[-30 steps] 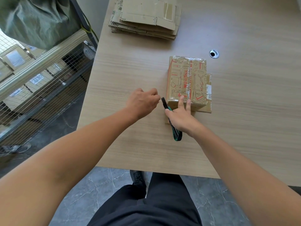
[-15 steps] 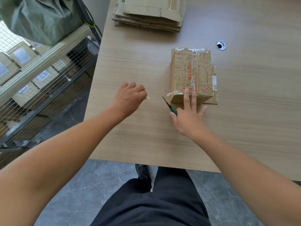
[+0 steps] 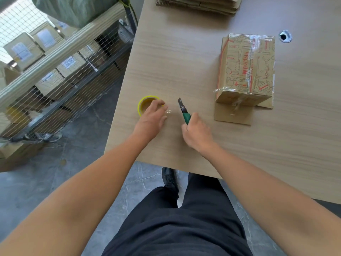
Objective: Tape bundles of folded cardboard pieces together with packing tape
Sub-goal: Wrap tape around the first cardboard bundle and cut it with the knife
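My right hand (image 3: 197,133) has come off the bundle (image 3: 247,69) — half a second ago two of its fingers lay flat on the near end. Now they are curled round the green handle of the knife (image 3: 185,112), blade pointing away from me, and the hand sits over the worktop (image 3: 184,52) well left of the cardboard.

My left hand (image 3: 151,118) was a loose fist over the wood before. Now its fingers (image 3: 158,103) curve over the yellow-rimmed tape roll (image 3: 143,104), which lies flat near the left edge of the worktop, and hold it by its right side. A crumpled end of clear tape (image 3: 168,111) sticks out between the roll and the knife.

The bundle stands right of both hands, untouched — wrapped in clear tape along its length and across its near end. It rests on a loose flat cardboard piece (image 3: 232,115) that juts out toward me. The stack of flattened cardboard (image 3: 199,5) lies at the far edge, and the cable hole (image 3: 285,36) is just right of the bundle's far corner.
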A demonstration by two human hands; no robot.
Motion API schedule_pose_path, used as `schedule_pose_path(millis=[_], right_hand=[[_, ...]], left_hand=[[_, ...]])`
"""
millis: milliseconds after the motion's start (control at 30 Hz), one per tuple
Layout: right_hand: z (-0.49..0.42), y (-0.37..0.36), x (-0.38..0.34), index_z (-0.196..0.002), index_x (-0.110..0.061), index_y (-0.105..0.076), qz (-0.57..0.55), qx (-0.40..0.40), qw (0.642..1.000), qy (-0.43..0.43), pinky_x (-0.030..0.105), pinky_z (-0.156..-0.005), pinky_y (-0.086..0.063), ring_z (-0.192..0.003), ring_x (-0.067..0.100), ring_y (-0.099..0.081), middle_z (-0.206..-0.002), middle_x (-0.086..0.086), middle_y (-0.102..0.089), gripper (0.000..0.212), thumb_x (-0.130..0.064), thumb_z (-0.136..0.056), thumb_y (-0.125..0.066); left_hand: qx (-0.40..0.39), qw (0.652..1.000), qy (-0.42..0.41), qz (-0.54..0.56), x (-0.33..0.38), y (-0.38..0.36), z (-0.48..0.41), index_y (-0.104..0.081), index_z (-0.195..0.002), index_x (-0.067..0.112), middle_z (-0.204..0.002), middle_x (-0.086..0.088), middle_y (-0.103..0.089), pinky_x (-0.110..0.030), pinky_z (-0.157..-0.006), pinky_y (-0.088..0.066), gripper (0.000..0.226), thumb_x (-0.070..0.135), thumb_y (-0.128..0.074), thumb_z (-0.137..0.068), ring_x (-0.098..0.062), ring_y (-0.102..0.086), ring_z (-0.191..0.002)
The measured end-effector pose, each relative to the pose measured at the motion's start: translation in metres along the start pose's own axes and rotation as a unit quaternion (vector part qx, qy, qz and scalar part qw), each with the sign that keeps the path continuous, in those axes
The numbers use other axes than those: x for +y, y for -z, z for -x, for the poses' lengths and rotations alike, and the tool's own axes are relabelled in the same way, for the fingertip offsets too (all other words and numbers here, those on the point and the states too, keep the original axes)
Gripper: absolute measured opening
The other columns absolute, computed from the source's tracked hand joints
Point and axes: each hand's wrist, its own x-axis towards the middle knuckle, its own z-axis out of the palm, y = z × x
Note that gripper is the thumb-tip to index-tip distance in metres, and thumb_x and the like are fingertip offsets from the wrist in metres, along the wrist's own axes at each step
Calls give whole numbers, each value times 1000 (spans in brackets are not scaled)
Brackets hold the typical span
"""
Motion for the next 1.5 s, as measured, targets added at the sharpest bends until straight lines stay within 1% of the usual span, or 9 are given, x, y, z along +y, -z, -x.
schedule_pose_path(millis=[200,367,633,833,967,1167,1300,1367,1500], right_hand=[[-15,-25,-5,-129,-5,-44,76,63,995,6,49,-89,-45,-117,38,-54,-129,16,-48,50,-44,-100,-55],[6,-7,16,-133,-4,-51,9,92,994,56,45,-97,-44,-116,33,-50,-127,14,-51,56,-48,-98,-58],[19,100,105,-126,-2,-54,-164,339,924,57,31,-108,-28,-121,31,-47,-124,15,-54,44,-31,-94,-51],[-38,141,148,-149,-1,-35,-174,284,940,74,40,-123,-25,-149,25,-27,-157,14,-32,67,-37,-95,-54],[-71,140,158,-160,-10,-18,-207,215,951,84,41,-127,-19,-157,15,-9,-168,7,-17,81,-42,-97,-56],[-88,118,175,-161,-9,-20,-411,204,881,112,50,-122,-31,-154,20,-25,-166,5,-28,73,-27,-101,-59],[-94,108,178,-163,-14,-15,-469,186,858,98,37,-123,-30,-154,16,-25,-167,-4,-26,71,-35,-105,-52],[-94,109,182,-163,-14,-14,-475,156,860,103,49,-122,-32,-154,20,-25,-167,-3,-24,67,-32,-107,-46],[-109,142,204,-156,-12,-33,-496,119,857,71,39,-115,-41,-141,17,-44,-150,6,-43,63,-39,-100,-43]], left_hand=[[61,997,41,20,-1,11,18,-60,-134,2,-133,-16,-58,-46,-107,-42,44,11,-69,-92,-38,-54,-122],[103,993,53,-3,27,16,11,-64,-127,0,-128,-17,-62,-48,-106,-42,38,15,-67,-93,-37,-56,-121],[69,987,60,129,123,-6,-75,-43,-149,7,-154,-9,-41,-35,-121,-18,53,30,-53,-102,-27,-30,-146],[41,976,89,196,162,-47,-136,-11,-160,19,-168,1,-8,-35,-125,-7,72,50,-41,-102,-14,-2,-155],[28,953,103,284,165,-71,-157,-9,-160,19,-166,-2,-19,-48,-123,-25,78,50,-47,-100,-15,-18,-153],[102,863,82,488,163,-104,-165,-22,-155,4,-157,-16,-35,-64,-111,-36,74,33,-55,-96,-36,-38,-144],[139,866,43,478,157,-121,-171,-22,-152,-6,-156,-23,-35,-66,-109,-38,70,25,-48,-96,-43,-38,-142],[119,869,35,478,159,-117,-171,-19,-153,-7,-156,-22,-33,-63,-111,-38,72,23,-47,-94,-42,-36,-143],[55,878,102,463,143,-87,-175,-34,-147,3,-144,-14,-48,-43,-106,-47,66,40,-45,-94,-28,-49,-133]])
